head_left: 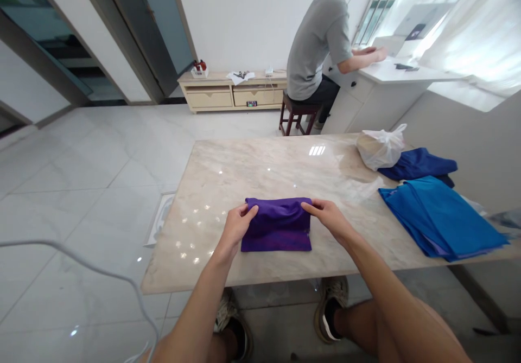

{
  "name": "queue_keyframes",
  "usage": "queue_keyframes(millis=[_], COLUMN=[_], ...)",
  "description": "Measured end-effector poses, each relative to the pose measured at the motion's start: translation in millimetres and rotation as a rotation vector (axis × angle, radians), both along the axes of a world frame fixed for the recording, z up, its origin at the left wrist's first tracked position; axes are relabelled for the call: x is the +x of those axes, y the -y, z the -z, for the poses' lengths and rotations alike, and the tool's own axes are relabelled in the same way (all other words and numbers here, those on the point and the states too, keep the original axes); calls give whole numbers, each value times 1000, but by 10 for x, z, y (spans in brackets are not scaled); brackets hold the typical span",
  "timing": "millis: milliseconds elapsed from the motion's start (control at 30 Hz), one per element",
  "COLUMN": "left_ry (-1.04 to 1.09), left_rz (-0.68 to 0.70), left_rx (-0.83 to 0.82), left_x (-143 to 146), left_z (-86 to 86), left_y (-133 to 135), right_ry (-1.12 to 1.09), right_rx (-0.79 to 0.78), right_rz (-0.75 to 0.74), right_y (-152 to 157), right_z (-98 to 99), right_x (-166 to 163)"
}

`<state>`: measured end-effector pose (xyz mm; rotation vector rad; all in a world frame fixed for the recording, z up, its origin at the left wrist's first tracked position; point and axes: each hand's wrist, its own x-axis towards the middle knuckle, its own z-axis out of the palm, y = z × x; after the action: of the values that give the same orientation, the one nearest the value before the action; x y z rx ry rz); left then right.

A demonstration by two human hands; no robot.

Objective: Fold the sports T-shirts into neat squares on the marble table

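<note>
On the near half of the marble table:
Cloth: purple folded cloth, lying flat close to the near edge, roughly centred between the two arms.
Long axis: running left to right across the view, the short side pointing away from the body.
Left hand: at the far-left corner of the cloth, fingers pinched shut on the upper fold, thumb over the top layer.
Right hand: at the far-right corner, fingers closed on the same upper edge, mirror to the other.
Relation to the grip: cloth body lying between the two hands and toward the body from both pinch points; held edge the far one, free edge the near one.
Nearer hand: neither clearly, both at equal reach on opposite ends of the long axis.
Lift: far edge looking slightly raised and puckered, though possibly only bunched fabric, hard to tell at this angle.
To the right: stack of bright blue cloths near the table's right edge, well apart from the purple one.
Beyond the stack: darker blue cloth, just beside a knotted white plastic bag.
Further back: another person seated on a stool at a white desk, hands on it, apart from the work here.
Below the table: two shoes on the tiled floor.
</note>
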<state>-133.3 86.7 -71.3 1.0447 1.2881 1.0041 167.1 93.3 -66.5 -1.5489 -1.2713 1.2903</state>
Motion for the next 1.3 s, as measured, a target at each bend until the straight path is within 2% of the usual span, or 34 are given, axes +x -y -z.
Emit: queue_keyframes(millis=[100, 200, 300, 400, 467, 567, 700, 800, 867, 967, 1033, 1133, 1300], left_ry=[-5, -65, -267, -402, -352, -205, -159, -257, -499, -1036, -1251, -1265, -1143], left_rz=[-59, -123, -237, -313, -248, -164, -223, -191, -107, 141, 346, 547, 674], left_rx=[44, 114, 258, 442, 501, 445, 336, 178, 88, 58, 23, -4, 54], left_x=[33, 50, 34, 2, -16, -40, -97, -138, -140, -105, -70, -23, 25], left_z=[-123, -217, -329, -464, -540, -585, -504, -396, -332, -294, -308, -335, -322], left_y=[21, 23, 25, 64, 118, 209, 247, 206, 203, 275, 344, 416, 475], right_ry=[-29, 29, 149, 188, 150, 109, 85, 148, 257, 521, 684, 821, 844], right_rx=[90, 262, 501, 644, 630, 557, 465, 331, 255, 268, 337, 431, 585], right_rz=[68, 184, 319, 328, 315, 355, 356, 304, 273, 200, 95, -147, -631], right_y=[-13, -39, -50, -32, -11, 21, 20, -44, -99, -139, -123, -49, 104], right_z=[-56, -85, -152, -246, -295, -326, -280, -140, 3, 204, 272, 292, 444], right_x=[-40, -64, -57, -31, -18, -17, -20, 28, 89, 158, 147, 40, -174])
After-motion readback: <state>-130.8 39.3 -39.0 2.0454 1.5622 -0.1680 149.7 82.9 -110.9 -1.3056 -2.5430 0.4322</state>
